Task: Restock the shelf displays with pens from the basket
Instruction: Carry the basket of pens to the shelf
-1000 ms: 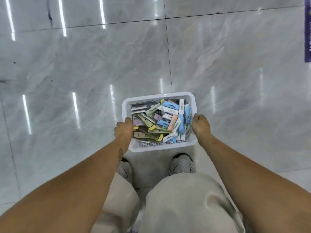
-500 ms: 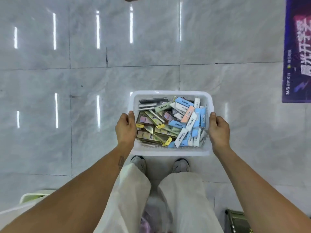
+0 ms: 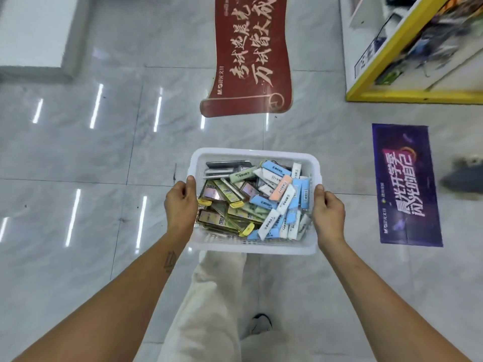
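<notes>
Carrying step. White perforated plastic basket (image 3: 253, 245) of packaged pens (image 3: 257, 202) between left hand (image 3: 180, 205) and right hand (image 3: 328, 215), both clamped on side rims. Keep level; avoid tipping toward yellow-framed shelf display (image 3: 407, 56) ahead-right.

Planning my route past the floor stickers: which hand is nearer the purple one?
Right. The right hand grips the basket edge beside the purple sticker; the left hand holds the far edge.
</notes>
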